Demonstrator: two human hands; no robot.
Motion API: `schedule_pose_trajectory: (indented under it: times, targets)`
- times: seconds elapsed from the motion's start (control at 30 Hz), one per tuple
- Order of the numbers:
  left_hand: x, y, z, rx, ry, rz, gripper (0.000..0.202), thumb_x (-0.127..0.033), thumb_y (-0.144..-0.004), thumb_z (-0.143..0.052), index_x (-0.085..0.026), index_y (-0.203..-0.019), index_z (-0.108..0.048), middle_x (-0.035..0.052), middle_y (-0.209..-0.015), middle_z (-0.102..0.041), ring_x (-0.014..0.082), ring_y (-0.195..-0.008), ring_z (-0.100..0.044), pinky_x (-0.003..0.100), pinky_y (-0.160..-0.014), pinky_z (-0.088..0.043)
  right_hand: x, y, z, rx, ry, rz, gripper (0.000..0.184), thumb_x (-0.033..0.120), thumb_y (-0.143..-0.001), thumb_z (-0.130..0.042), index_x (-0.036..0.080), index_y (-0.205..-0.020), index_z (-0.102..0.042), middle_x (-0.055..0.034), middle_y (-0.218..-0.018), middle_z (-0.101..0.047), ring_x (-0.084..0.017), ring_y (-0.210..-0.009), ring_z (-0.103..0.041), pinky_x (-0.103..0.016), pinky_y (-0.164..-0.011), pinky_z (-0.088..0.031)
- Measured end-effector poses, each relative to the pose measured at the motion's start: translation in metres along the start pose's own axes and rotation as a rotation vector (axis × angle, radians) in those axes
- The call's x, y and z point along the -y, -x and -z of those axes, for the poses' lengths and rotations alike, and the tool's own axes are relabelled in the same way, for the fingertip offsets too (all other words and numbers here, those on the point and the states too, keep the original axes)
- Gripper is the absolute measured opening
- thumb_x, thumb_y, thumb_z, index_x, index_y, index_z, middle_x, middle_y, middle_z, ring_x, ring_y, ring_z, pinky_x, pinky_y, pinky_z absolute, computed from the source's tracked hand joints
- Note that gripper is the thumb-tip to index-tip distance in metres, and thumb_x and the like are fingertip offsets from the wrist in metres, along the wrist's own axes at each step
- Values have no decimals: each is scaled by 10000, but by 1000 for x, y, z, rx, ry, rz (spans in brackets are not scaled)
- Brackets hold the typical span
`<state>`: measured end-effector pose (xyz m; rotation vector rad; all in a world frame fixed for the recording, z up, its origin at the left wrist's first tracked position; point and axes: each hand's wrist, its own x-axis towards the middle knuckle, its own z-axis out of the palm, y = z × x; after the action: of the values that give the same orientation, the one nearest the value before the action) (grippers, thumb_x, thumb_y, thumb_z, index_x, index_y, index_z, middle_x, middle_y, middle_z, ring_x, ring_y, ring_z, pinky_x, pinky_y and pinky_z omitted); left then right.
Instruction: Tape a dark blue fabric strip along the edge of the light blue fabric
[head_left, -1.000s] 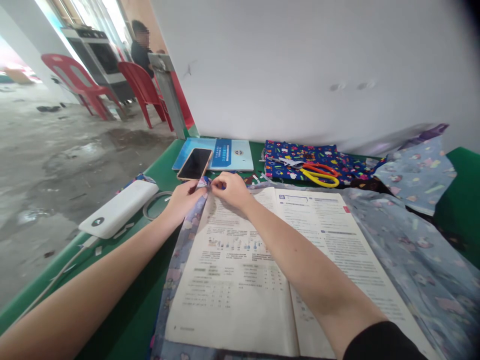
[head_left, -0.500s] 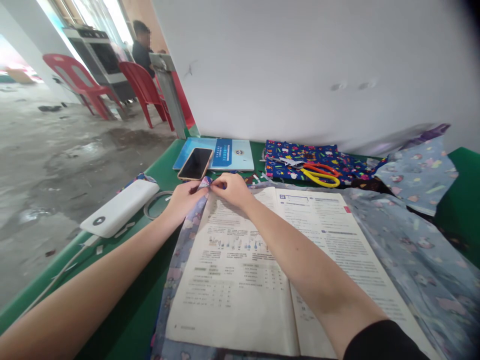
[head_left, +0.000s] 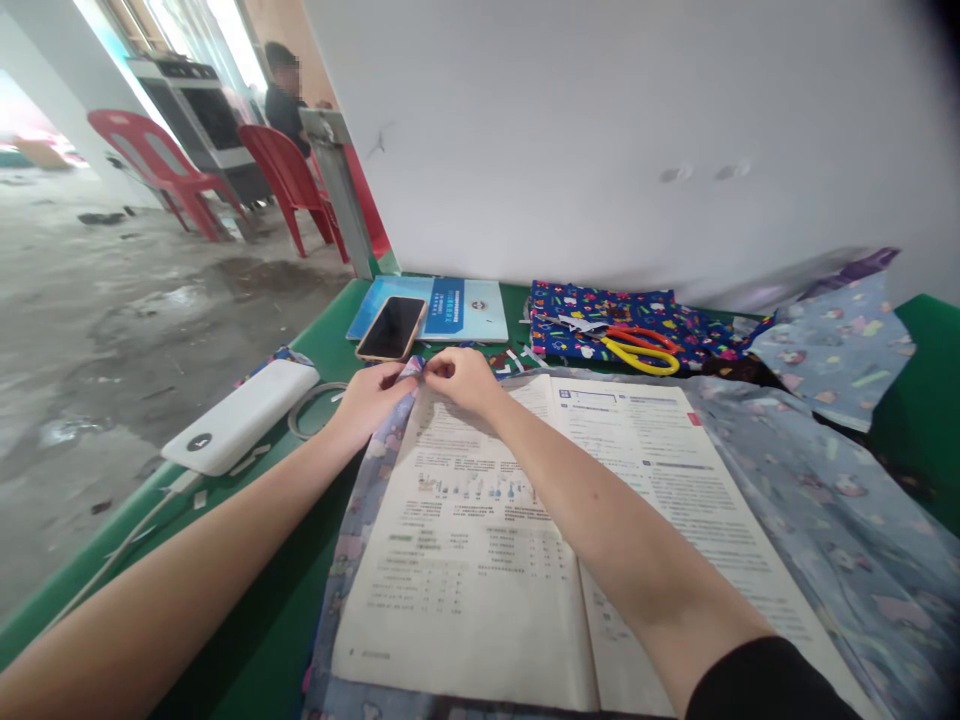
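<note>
- Your left hand (head_left: 369, 398) pinches the patterned sheet (head_left: 360, 515) at the book's (head_left: 457, 640) far left corner
- Your right hand (head_left: 471, 382) curls just right of it, whether pinching you can't tell

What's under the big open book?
A patterned grey-blue sheet sticks out from under the open book on its left and right. Whatever lies beneath its middle is covered, so I can't see that.

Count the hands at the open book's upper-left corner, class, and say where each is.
2: the left hand pinches the patterned sheet at that corner of the open book; the right hand is just right of it. No others seem hidden.
</note>
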<state>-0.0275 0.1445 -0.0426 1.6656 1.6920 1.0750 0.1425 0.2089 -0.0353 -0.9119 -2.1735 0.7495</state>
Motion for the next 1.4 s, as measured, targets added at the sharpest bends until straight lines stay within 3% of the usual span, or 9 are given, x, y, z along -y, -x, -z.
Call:
schedule_pose_trajectory:
  times: [0.3,0.43,0.57,0.83,1.03,1.23,1.4]
  targets:
    - [10,-3,-4,-29,93,25,296,-416,-773,-614,-176,-925,-695,27,-853,-707,192,-757,-617,285,-696,-437,-2,0,0,24,-76,-28,127,227,-756,-639,154,-796,-734,-3,-730,-670,-110,-662,-556,-225,-646,-385]
    - [4,-3,-5,-46,113,55,376,-437,-745,-658,-159,-999,-679,47,-905,-713,210,-818,-631,287,-713,-441,-1,0,0,40,-43,10,135,243,-788,-646,155,-811,-747,-13,-770,-685,-114,-692,-562,-227,-662,-380]
    - [-1,-3,-5,-68,116,68,380,-485,-776,-622,-151,-943,-694,49,-850,-709,204,-779,-625,280,-684,-430,-2,-1,-2,55,7,41,169,290,-819,-642,166,-820,-757,-16,-802,-692,-117,-712,-565,-231,-667,-371]
    - [3,-2,-6,-78,214,70,356,-444,-771,-617,-164,-965,-721,44,-832,-724,209,-783,-636,275,-692,-456,2,1,-2,-6,26,15,153,262,-802,-640,171,-825,-760,-22,-796,-697,-123,-715,-575,-240,-682,-388]
    - [-2,0,-4,-84,225,78,331,-442,-756,-645,-165,-920,-723,41,-822,-723,204,-765,-628,266,-664,-445,2,1,-2,-4,-69,-53,157,271,-798,-640,172,-800,-762,-28,-761,-720,-142,-717,-625,-250,-677,-417]
    - [-7,4,-2,-100,166,121,332,-467,-757,-659,-178,-897,-743,16,-741,-705,164,-634,-569,260,-571,-394,-2,1,-2,18,-159,-88,164,290,-806,-645,176,-819,-763,-39,-815,-743,-168,-790,-662,-258,-714,-455]
    - [0,2,-4,-101,218,96,336,-463,-737,-689,-168,-889,-745,38,-809,-718,182,-720,-595,263,-624,-421,-3,1,-1,26,-178,-97,171,289,-805,-646,166,-818,-764,-48,-819,-743,-171,-790,-665,-262,-720,-462]
